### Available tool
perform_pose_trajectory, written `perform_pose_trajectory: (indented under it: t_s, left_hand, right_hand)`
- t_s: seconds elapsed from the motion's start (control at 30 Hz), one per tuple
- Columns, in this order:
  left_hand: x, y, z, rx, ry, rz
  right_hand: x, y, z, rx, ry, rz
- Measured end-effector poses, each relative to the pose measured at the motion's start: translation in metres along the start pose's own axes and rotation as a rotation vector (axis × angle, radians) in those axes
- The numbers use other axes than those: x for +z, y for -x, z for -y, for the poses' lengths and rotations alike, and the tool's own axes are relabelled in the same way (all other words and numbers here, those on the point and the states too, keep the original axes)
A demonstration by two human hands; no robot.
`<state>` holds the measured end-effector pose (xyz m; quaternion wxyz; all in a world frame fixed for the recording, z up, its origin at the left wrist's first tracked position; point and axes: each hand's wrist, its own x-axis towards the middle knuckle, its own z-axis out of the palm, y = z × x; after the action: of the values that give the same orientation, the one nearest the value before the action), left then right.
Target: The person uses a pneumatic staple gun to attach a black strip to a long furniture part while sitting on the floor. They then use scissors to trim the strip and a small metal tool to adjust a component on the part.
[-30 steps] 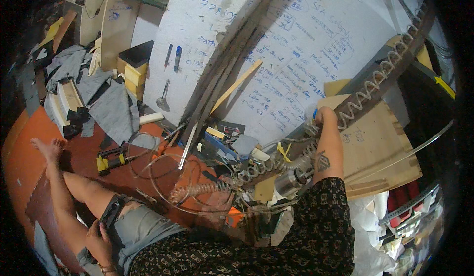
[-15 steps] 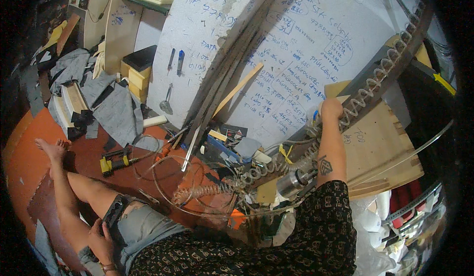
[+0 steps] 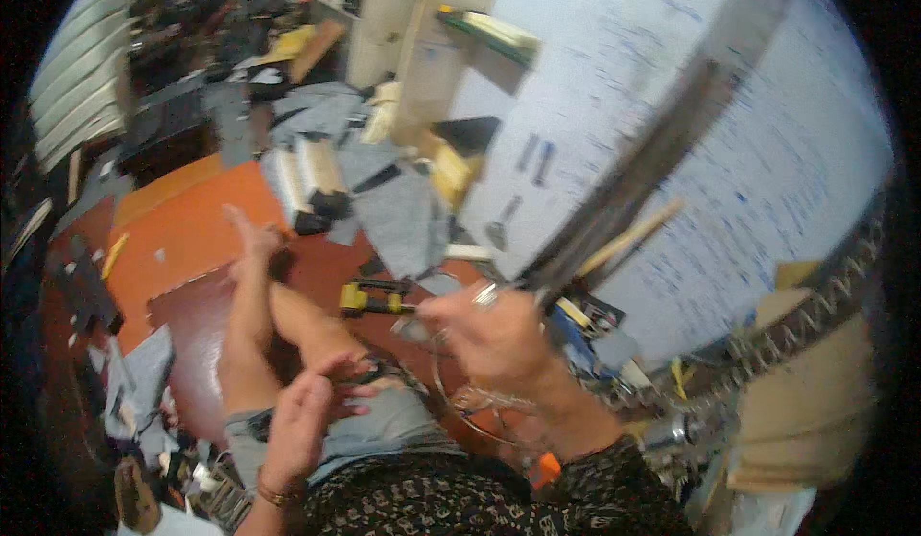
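Clearly enough, we had our bare left hand [image 3: 312, 413] raised over the lap of our grey shorts [image 3: 398, 421], its fingers apart and holding nothing that we could see. Our bare right hand [image 3: 504, 339] hung farther forward, fingers bent inward; blur covered them, so we couldn't tell whether they were clamped on anything, and a silvery glint at the knuckles was too smeared to name. Nearest to it, the yellow-and-black hand tool [image 3: 369, 298] lay near the far edge of the glossy dark-red floor sheet [image 3: 197, 330]. The fingertips showed just beside the tool's right end, but we couldn't tell whether they touched it.

Our bare legs [image 3: 251, 330] stretched across the sheet toward the bright orange floor covering [image 3: 182, 220]. Beyond the sheet's far edge we had flat grey cloth pieces [image 3: 403, 215] and a yellow block with a black top [image 3: 456, 176]. Off its right edge, a clear coiled hose [image 3: 827, 298] ran past a pale wooden board [image 3: 801, 402].
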<state>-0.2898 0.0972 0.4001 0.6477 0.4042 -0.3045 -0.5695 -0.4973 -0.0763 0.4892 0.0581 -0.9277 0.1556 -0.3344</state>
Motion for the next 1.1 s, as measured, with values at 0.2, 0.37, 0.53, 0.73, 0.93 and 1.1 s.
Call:
perform_pose_trajectory:
  t_s: [0.2, 0.37, 0.53, 0.73, 0.93, 1.1]
  left_hand:
    - [-0.042, 0.056, 0.001, 0.002, 0.175, -0.383]
    - [-0.055, 0.090, 0.017, 0.070, 0.297, -0.516]
    - [-0.056, 0.082, 0.023, 0.279, 0.180, -0.578]
    - [-0.046, 0.076, 0.026, 0.571, -0.386, -0.587]
    - [-0.045, 0.081, 0.021, 0.710, -0.708, -0.626]
    - [-0.042, 0.087, 0.016, 0.635, -1.031, -0.461]
  right_hand:
    - [0.136, -0.004, 0.073, 0.086, -0.728, -0.029]
    - [0.162, 0.002, 0.102, 0.138, -1.053, 0.096]
    - [0.165, 0.022, 0.113, 0.708, -1.484, 0.221]
    - [0.166, 0.039, 0.108, 0.975, -1.947, 0.318]
    - [0.166, 0.036, 0.107, 0.842, -2.177, 0.336]
    - [0.159, 0.030, 0.097, 0.734, -2.055, 0.261]
